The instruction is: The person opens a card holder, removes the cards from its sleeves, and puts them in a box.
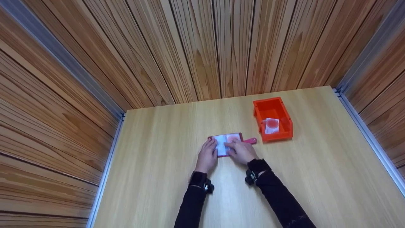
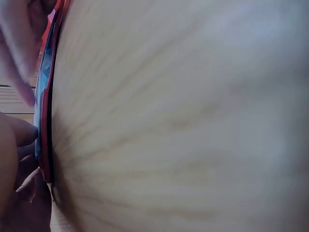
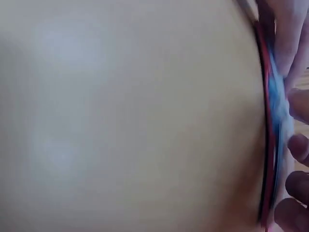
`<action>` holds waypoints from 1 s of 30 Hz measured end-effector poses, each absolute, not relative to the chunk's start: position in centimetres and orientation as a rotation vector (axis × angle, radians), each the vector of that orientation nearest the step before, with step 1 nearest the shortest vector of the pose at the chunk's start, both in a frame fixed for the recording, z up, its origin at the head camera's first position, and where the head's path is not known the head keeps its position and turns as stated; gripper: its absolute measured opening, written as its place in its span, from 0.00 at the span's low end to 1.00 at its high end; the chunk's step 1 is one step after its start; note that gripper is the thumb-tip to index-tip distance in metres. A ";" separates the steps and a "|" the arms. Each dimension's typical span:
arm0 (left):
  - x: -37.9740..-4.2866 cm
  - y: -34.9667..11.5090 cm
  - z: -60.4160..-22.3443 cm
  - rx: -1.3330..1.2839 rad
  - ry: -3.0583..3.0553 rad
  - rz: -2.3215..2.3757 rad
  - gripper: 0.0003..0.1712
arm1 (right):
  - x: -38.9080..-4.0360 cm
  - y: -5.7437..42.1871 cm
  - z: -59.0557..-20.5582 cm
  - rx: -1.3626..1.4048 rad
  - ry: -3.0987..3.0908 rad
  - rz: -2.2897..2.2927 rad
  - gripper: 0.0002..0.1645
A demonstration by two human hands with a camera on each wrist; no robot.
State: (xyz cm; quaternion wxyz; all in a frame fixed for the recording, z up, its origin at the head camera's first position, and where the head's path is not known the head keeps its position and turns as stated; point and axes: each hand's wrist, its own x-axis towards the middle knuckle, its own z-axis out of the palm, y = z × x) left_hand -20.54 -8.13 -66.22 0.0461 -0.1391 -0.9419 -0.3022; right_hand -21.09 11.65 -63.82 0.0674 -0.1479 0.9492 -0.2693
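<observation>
A small booklet (image 1: 222, 146) with a red cover and clear, whitish sleeve pages lies spread flat on the table, a red strap (image 1: 250, 141) sticking out to its right. Behind the clear right page shows a card with a pink round print (image 1: 233, 137). My left hand (image 1: 207, 155) rests on the left page and its edge. With the index finger stretched toward the middle fold, my right hand (image 1: 243, 152) touches the right page. The left wrist view shows the booklet's red edge (image 2: 47, 121) side-on beside the fingers; the right wrist view shows it blurred.
An orange bin (image 1: 288, 126) stands right of the booklet, with white cards (image 1: 271, 126) bearing a pink round print at its front. Wooden slat walls (image 1: 202, 47) enclose the back and sides of the light wood table (image 1: 158, 164).
</observation>
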 end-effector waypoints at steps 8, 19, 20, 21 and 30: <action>-20.5 -7.9 -65.9 -0.349 -2.945 -0.917 0.24 | -22.2 15.1 -63.8 -0.328 2.830 -0.649 0.42; -20.4 -7.8 -65.8 -0.344 -2.974 -0.889 0.25 | -22.5 17.7 -63.6 -0.382 2.828 -0.682 0.50; -20.4 -7.9 -65.7 -0.349 -2.974 -0.886 0.25 | -22.6 17.7 -63.6 -0.385 2.822 -0.682 0.50; -20.4 -7.9 -65.7 -0.350 -2.978 -0.885 0.25 | -22.6 17.7 -63.6 -0.391 2.818 -0.681 0.50; -20.4 -8.0 -65.5 -0.349 -2.982 -0.926 0.25 | -23.0 17.6 -63.0 -0.392 2.782 -0.669 0.52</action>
